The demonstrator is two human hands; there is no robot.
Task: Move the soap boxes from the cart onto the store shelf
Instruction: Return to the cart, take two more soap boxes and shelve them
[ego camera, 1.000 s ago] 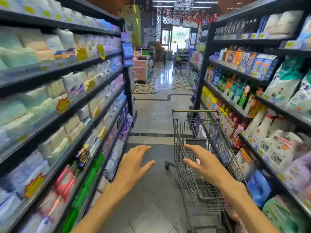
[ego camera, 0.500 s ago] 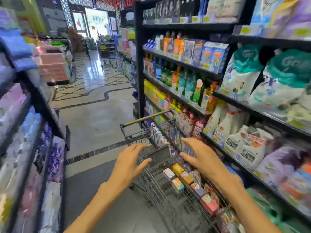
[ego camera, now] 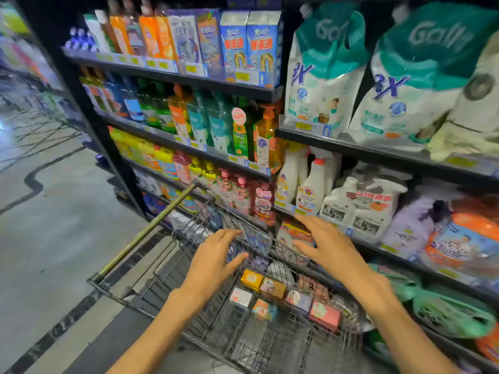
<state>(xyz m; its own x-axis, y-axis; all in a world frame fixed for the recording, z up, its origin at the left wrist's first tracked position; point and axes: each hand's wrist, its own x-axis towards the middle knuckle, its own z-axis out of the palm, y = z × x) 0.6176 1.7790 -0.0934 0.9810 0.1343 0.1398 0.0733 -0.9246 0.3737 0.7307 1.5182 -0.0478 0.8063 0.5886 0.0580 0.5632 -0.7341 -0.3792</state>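
Since half a second ago the view has swung further right and down: both hands have drifted forward over the cart, and more of the boxes in its basket show. Neither hand holds anything. The left hand (ego camera: 216, 259) hovers above the basket with fingers straight and loosely spread, thumb out to the right. The right hand (ego camera: 328, 245) hangs palm down, fingers splayed wide, its fingertips in front of the shelf edge (whether they touch it cannot be told).

Below and between the hands, the soap boxes (ego camera: 272, 288) lie on the floor of the wire cart (ego camera: 167, 300), bunched near its far right side: an orange one, a brown one, a white one, a pink one and a few others, lying close together. The cart's handle bar (ego camera: 147, 230) slants up to the left.

Just beside the cart on the right stands the store shelf (ego camera: 351, 148), dark and stocked on every level. White spray bottles (ego camera: 310, 184) stand just above the right hand, big teal-and-white pouches (ego camera: 321, 76) higher up, and coloured bottles (ego camera: 216, 125) to the left. Grey floor (ego camera: 54, 198) fills the left side.
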